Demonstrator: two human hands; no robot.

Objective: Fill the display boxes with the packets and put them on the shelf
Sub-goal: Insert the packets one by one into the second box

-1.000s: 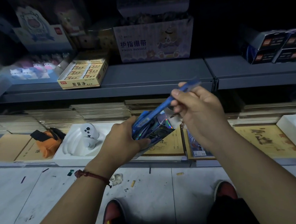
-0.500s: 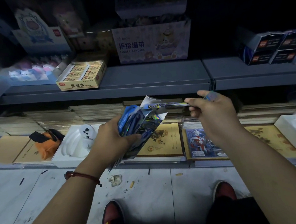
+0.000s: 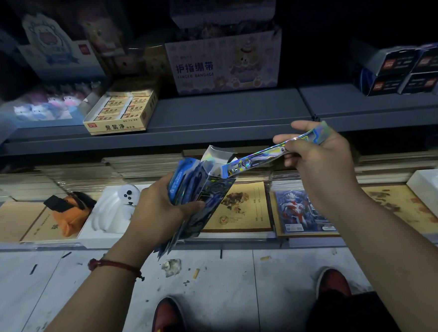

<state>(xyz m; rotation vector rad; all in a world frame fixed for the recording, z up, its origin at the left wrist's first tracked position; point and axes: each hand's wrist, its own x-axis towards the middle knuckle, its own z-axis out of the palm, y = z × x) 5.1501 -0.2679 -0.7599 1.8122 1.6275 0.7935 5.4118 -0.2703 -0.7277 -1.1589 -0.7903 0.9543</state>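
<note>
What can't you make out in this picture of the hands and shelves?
Head view only:
- Count of the packets in the left hand: they overlap one another.
- Print on the single packet pinched by the right hand: seen nearly edge-on.
- Labels on the dark boxes at the right of the shelf: blurred and dim.

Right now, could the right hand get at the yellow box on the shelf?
Probably, but not freely. The yellow box sits at the shelf edge with nothing in front, yet the right hand pinches a packet and would have to cross over the left hand and its stack.
</note>
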